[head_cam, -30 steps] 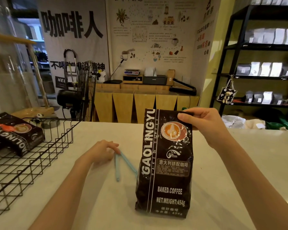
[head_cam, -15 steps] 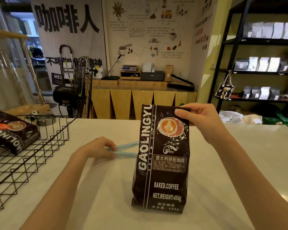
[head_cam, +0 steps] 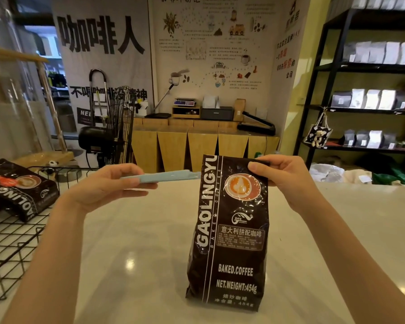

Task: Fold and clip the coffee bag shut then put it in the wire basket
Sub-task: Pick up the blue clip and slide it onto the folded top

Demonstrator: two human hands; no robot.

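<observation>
A dark brown coffee bag (head_cam: 229,242) stands upright on the pale table (head_cam: 131,249), its top folded over. My right hand (head_cam: 283,176) pinches the folded top at the bag's upper right corner. My left hand (head_cam: 110,185) holds a long light-blue clip (head_cam: 168,177) level in the air, its free end just touching the bag's upper left edge. The black wire basket (head_cam: 12,242) sits at the left edge of the table, with another coffee bag (head_cam: 19,190) lying in it.
Beyond the table stand a wooden counter (head_cam: 197,146) with a scale and boxes, a black fan (head_cam: 108,134) at the back left, and black shelves (head_cam: 369,108) of bags on the right.
My left hand has picked the blue clip up off the table and raised it to the level of the bag's top. My right hand stays on the fold.
</observation>
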